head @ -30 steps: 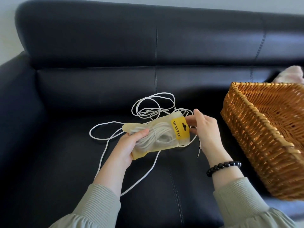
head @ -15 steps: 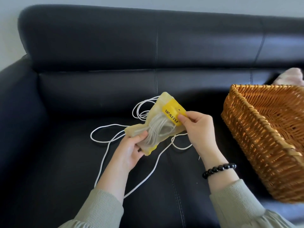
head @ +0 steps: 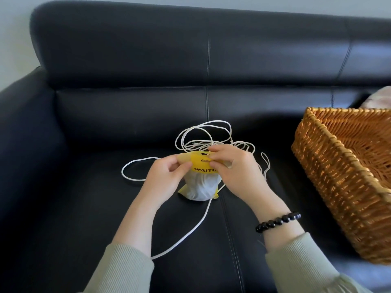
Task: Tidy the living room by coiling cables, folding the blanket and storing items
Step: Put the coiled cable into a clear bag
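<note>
- Half a second ago the pouch [head: 201, 188] lay slanted, with the left hand [head: 166, 178] under its bottom; now it hangs upright with the yellow header [head: 202, 166] on top, and both hands have gathered at that top edge
- The left hand pinches the left end of the header between thumb and fingers, and the right hand [head: 234, 171] pinches the right part near the hang hole; neither is released
- Held this way, the weight of the white cord bundled inside pulls the clear body down and keeps the mouth uppermost; I judge the hands are working the seal, though whether it is being opened or pressed closed cannot be told
- The pouch is held just above the sofa [head: 105, 208] seat, in front of the person, so nothing should spill far if it slips
- The loose white cable [head: 204, 127] lies in untidy loops on the seat just behind the hands, with one strand running forward past the pouch towards the left sleeve; it is not yet coiled
- The wicker basket [head: 330, 166] stands on the seat to the right, near the right hand, probably kept close so that finished things can be dropped in
- A black bead bracelet [head: 277, 222] sits on the right wrist
</note>
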The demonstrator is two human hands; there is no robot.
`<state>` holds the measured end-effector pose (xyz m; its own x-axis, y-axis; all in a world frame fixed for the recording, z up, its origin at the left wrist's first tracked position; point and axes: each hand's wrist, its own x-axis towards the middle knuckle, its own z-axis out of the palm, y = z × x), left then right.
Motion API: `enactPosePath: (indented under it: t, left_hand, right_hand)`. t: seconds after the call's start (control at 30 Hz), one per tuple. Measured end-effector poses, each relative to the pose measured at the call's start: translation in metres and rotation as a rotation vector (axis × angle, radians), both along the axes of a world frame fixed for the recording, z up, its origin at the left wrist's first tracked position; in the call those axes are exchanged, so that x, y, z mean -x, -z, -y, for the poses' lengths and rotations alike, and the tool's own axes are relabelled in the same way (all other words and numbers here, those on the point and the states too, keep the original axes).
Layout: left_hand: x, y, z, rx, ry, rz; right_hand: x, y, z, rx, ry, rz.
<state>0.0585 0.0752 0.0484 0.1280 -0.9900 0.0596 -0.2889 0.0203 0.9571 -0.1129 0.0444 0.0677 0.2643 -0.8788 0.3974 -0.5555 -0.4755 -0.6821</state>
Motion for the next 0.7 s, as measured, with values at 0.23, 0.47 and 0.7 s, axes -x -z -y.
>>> enactPosePath:
  t: [0.23, 0.47, 0.7]
  left_hand:
    - [0.008, 0.003, -0.001, 0.108, 0.015, 0.108]
    - [0.011, -0.003, -0.001, 0.175, -0.082, 0.027]
    - [0.010, 0.005, 0.002, 0.171, -0.177, 0.055]
  right_hand:
    - [0.005, 0.004, 0.005, 0.020, -0.044, -0.312]
    - [0.008, -0.006, -0.001, -0.087, 0.086, 0.046]
    - [0.017, -0.006, 0.004, -0.247, 0.109, 0.003]
